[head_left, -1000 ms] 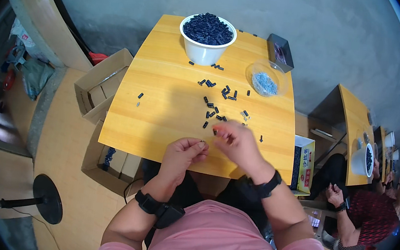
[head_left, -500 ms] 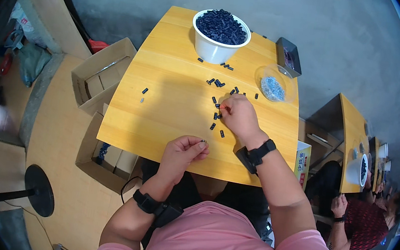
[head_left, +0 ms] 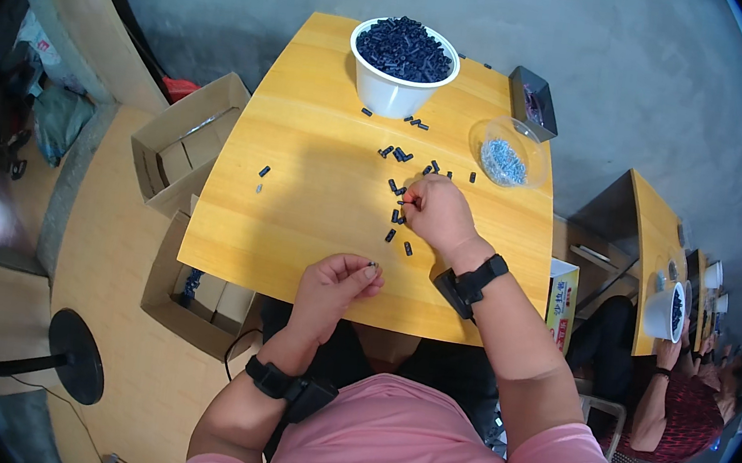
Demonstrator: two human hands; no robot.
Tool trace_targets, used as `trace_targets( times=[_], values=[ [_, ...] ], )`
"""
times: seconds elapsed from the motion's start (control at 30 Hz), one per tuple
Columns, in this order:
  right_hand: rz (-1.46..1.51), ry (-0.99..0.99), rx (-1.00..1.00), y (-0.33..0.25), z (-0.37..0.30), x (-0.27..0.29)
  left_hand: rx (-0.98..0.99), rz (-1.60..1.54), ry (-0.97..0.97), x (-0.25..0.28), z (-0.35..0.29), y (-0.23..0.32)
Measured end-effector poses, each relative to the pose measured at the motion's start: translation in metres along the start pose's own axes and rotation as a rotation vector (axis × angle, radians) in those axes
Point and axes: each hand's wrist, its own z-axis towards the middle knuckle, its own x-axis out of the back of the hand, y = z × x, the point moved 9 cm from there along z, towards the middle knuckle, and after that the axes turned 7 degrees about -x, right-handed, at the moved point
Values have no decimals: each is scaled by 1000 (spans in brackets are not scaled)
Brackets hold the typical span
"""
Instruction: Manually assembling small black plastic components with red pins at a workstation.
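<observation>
My left hand is over the table's near edge, thumb and forefinger pinched on something tiny that I cannot make out. Farther right, my right hand reaches down among loose short black cylinders. At its pinched fingertips is one black cylinder. More black cylinders lie just beyond that hand. Off to the left, a single black cylinder lies beside a tiny pale metallic piece.
A white tub heaped with black cylinders stands at the table's far side. Right of it are a clear bowl of small silvery parts and a dark tray. Cardboard boxes flank the table's left. A person sits at another table rightward.
My right hand has shifted slightly left, and a black cylinder now shows at its fingertips. The left hand keeps its pinch in nearly the same place. The person at right has moved an arm.
</observation>
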Motion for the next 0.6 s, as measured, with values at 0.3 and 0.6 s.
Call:
trace_targets(
  times=[0.3,0.6],
  values=[
    [159,67,82,-25,-51,36,-38,25,53,-4,-6,3],
    [395,-40,143,-31,-119,34,-98,162,-26,-38,-25,6]
  ],
)
